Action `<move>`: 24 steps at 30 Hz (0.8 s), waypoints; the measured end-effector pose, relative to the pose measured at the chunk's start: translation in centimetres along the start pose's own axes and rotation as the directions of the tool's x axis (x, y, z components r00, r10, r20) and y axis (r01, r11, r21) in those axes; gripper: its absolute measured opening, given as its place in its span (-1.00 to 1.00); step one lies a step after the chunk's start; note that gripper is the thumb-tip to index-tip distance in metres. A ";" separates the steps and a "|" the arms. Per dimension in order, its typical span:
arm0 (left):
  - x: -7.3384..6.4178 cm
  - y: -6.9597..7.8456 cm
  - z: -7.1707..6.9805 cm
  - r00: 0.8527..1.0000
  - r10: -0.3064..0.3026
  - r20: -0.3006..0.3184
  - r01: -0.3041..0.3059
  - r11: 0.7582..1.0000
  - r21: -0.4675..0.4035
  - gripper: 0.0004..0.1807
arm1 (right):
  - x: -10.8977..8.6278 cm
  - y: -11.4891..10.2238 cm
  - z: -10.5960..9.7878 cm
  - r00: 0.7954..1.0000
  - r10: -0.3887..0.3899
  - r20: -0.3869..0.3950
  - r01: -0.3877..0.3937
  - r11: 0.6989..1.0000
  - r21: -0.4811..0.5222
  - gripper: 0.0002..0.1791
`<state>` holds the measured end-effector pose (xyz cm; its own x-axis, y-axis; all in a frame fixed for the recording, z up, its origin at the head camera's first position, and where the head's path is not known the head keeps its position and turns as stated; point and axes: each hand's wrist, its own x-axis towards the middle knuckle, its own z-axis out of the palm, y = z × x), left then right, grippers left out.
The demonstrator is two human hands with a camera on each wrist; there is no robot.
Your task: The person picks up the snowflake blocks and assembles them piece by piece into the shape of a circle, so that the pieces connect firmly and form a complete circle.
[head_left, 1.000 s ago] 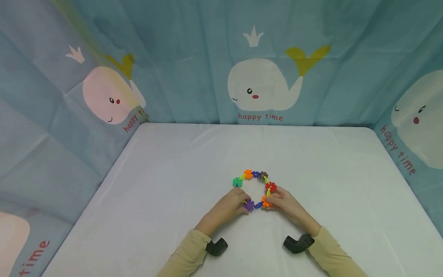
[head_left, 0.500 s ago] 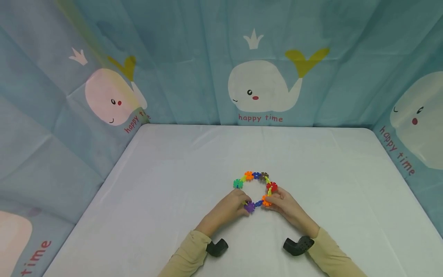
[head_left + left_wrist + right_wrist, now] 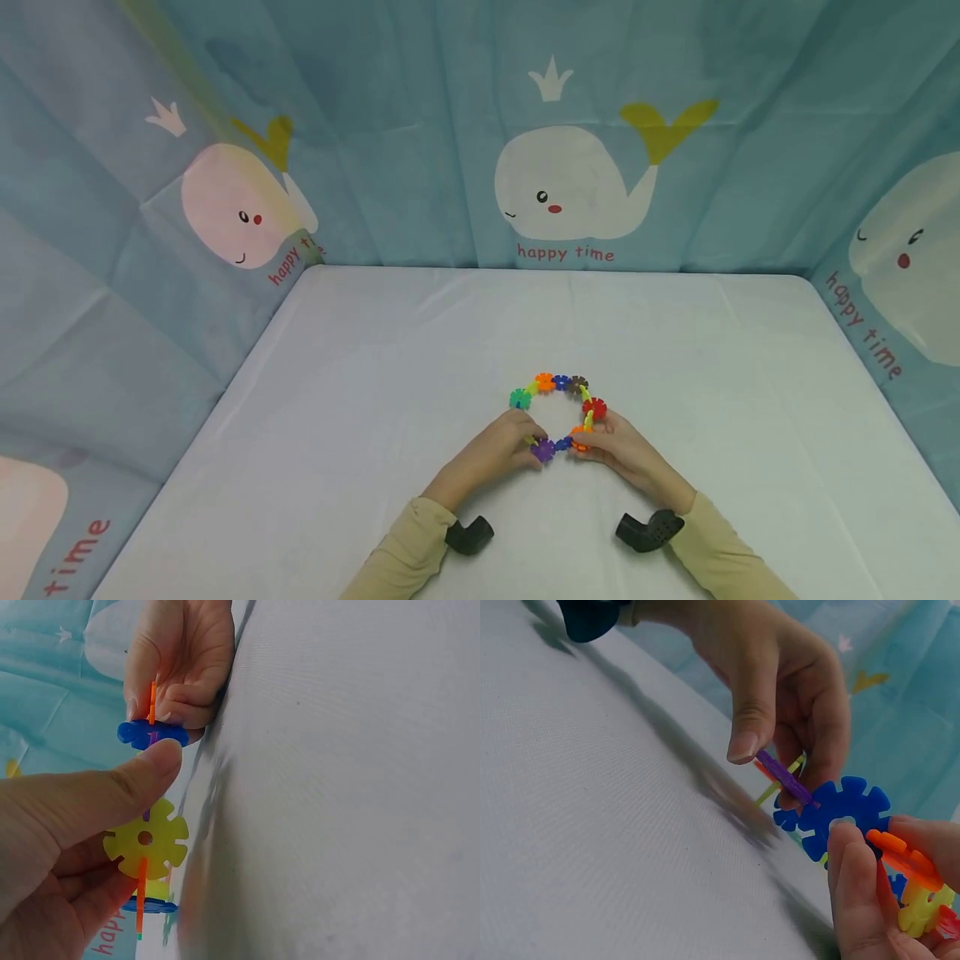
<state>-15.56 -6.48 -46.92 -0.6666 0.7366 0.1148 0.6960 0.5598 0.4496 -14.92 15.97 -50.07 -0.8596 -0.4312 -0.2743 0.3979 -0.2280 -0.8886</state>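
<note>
A ring of interlocking flower-shaped plastic discs is held between both hands, low over the table. Around it run a green disc, an orange and a blue one at the far side, a brown disc and a red disc. My left hand pinches the purple disc between thumb and fingers. Beside it, a yellow disc shows under the left thumb. With thumb and fingers, my right hand holds the near orange disc. A blue disc joins purple and orange; right fingertips overlap it.
A white cloth covers the table. Blue curtains with whale prints stand at its back and sides. Black curved wrist pieces sit at both sleeve cuffs, close over the cloth.
The disc ring has shifted slightly to the right, and its near orange disc has tilted a little under the right fingers. Both hands keep their hold.
</note>
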 end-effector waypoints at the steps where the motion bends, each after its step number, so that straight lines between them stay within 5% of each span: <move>1: 0.0 0.0 0.0 1.000 0.003 0.002 -0.003 1.000 -0.005 -0.64 | 0.0 0.0 0.0 1.000 -0.001 -0.003 0.001 1.000 0.004 -0.44; 9: 0.0 0.1 0.0 1.000 0.012 0.027 -0.011 1.000 -0.028 -0.65 | -0.2 0.1 -0.3 1.000 -0.011 0.019 0.011 0.999 -0.037 -0.45; 16: 0.1 0.0 0.6 0.997 0.066 -0.039 -0.066 0.998 -0.006 -0.63 | -0.2 0.2 -0.3 0.998 0.012 0.063 -0.011 1.000 -0.013 -0.61; 24: 0.2 0.0 0.3 0.999 0.014 -0.039 -0.014 1.000 0.011 -0.62 | 0.0 -0.2 -0.7 0.993 -0.002 0.121 0.006 1.000 -0.029 -0.62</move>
<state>-15.60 -6.26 -47.23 -0.6666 0.7289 0.1560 0.7080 0.5537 0.4383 -15.18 16.62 -50.17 -0.8153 -0.5333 -0.2257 0.3833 -0.2049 -0.9006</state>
